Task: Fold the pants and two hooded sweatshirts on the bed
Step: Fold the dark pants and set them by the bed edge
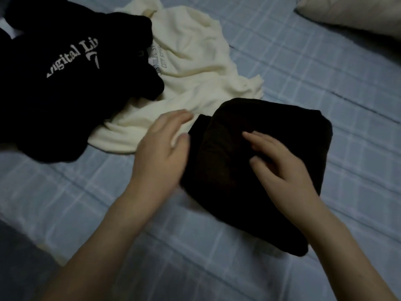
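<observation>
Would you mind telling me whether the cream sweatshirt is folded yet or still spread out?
Not folded. The cream sweatshirt lies crumpled and wrinkled on the bed, partly under the black sweatshirt.

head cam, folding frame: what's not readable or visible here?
- Black sweatshirt: cut off by the head view's left edge; its white lettering is partly lost in folds.
- Cream sweatshirt: the black one lies over its left part; its small print is too small to read.
- Folded dark pants: right hand hides part.
- Left hand: fingertips motion-blurred, contact unclear.
- Pillow: cropped top right.
</observation>
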`<state>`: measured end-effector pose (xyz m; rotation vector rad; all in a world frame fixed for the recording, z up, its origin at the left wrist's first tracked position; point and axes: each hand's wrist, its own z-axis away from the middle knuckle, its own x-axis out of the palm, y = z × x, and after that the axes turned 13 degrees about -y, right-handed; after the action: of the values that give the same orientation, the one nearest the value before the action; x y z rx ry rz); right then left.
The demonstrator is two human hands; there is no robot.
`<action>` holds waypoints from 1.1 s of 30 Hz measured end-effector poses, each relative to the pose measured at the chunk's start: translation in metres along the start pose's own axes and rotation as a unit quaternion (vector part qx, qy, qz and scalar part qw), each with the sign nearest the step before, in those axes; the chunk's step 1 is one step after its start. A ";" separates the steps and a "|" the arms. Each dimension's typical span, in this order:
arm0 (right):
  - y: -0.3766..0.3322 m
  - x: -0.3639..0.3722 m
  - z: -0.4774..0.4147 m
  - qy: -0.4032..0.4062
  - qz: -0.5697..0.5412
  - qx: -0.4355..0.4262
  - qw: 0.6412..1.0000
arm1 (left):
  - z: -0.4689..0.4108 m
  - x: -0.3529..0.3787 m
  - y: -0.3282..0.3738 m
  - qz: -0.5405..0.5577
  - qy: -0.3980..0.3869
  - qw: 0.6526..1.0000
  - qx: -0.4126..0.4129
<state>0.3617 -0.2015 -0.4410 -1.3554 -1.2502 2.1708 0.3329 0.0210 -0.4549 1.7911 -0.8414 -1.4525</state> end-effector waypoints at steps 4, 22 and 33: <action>0.023 -0.023 0.006 0.107 0.268 0.023 0.957 | -0.024 0.070 0.050 -0.269 -0.174 0.945 0.060; 0.109 0.024 -0.004 0.045 0.283 0.238 0.928 | -0.032 0.102 -0.065 -0.314 -0.232 0.917 0.077; 0.107 0.019 -0.002 0.077 0.254 0.208 0.941 | -0.031 0.101 -0.061 -0.271 -0.227 0.933 0.073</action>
<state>0.3735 -0.2506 -0.5375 -1.7409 -0.3632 2.4007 0.3849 -0.0238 -0.5555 1.9202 -0.7094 -2.2773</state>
